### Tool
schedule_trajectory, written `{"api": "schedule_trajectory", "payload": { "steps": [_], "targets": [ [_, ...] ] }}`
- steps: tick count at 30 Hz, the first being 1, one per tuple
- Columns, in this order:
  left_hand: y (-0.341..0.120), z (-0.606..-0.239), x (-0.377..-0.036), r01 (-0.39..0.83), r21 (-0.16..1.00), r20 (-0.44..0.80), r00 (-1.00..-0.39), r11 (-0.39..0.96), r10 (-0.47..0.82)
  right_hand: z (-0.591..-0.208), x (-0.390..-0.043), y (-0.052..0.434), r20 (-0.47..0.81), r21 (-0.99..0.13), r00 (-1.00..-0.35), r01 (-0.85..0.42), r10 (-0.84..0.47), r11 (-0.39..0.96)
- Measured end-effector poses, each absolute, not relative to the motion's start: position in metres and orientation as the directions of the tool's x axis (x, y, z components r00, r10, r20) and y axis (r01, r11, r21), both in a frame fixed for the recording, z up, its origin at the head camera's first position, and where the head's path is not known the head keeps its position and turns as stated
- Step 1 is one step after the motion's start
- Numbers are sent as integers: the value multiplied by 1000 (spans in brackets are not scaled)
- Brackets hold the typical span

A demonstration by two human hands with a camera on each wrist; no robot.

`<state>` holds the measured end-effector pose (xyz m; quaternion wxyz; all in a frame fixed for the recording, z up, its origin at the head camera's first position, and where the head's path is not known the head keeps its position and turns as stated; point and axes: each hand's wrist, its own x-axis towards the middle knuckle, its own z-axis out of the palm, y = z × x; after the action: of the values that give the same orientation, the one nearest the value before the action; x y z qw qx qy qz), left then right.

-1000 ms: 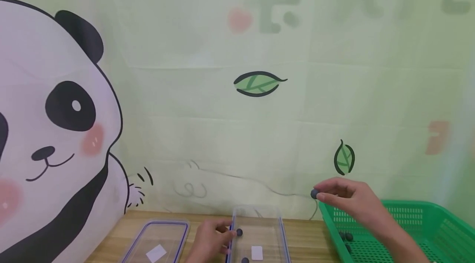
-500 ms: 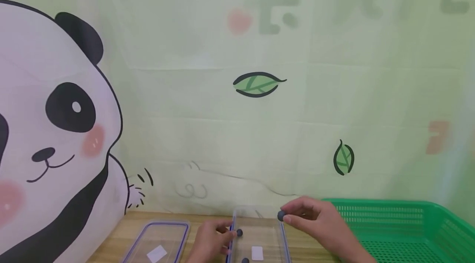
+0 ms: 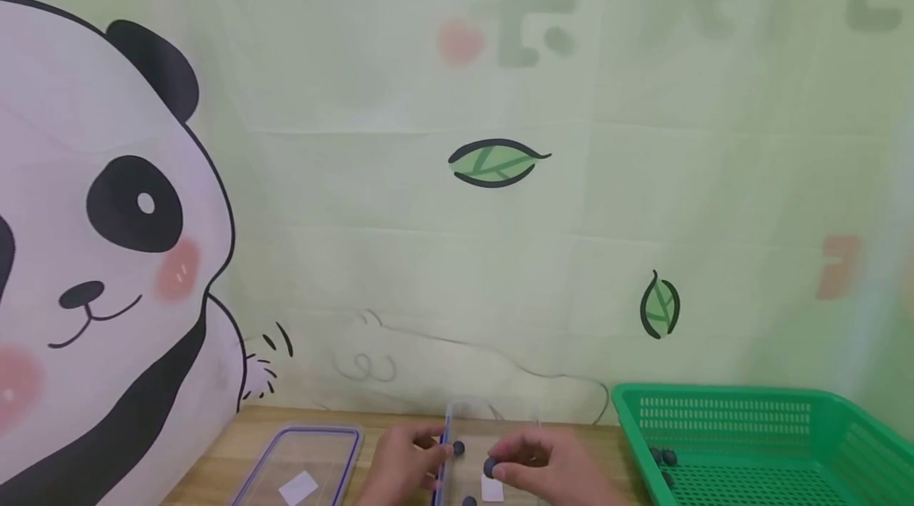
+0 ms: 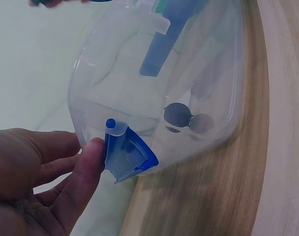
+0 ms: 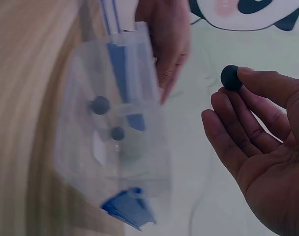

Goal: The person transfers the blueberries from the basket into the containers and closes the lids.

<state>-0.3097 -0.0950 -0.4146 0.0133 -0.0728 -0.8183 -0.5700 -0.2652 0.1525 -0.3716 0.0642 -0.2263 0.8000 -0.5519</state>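
The right hand [image 3: 550,470] pinches a small dark ball [image 3: 490,468] between thumb and fingertip and holds it over the clear plastic container [image 3: 493,442], so the step in hand looks like dropping berries into the box one at a time. In the right wrist view the other fingers lie loosely spread beneath the ball [image 5: 231,77]. The left hand [image 3: 403,462] steadies the container from its own side, thumb pressed against the blue latch [image 4: 127,157] on the wall, fingers curled beside it. 2 dark balls [image 4: 186,118] already lie inside the container, just past the left thumb. To the outside of the right hand stands a green basket [image 3: 757,419] holding more balls; to the outside of the left hand lies the lid [image 3: 300,462]. The next move, as I judge it, calls for parting the pinch over the opening.
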Motion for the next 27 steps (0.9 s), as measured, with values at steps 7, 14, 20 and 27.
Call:
{"api": "schedule_trajectory", "payload": {
  "steps": [7,14,20,27],
  "targets": [
    [-95,-413,-311,121,930,89,-990,347,107,-394,-270,135,43,-935,-881,-202,-472,292],
    [-95,-414,-312,125,932,89,-989,340,119,-416,-279,134,38,-944,-824,-215,-565,250],
    [-96,-414,-312,118,933,84,-990,339,116,-413,-276,132,-28,-955,-822,-146,-568,258],
    [-95,-414,-313,112,934,75,-990,339,119,-424,-289,138,-68,-941,-773,-160,-630,298]
  ]
}}
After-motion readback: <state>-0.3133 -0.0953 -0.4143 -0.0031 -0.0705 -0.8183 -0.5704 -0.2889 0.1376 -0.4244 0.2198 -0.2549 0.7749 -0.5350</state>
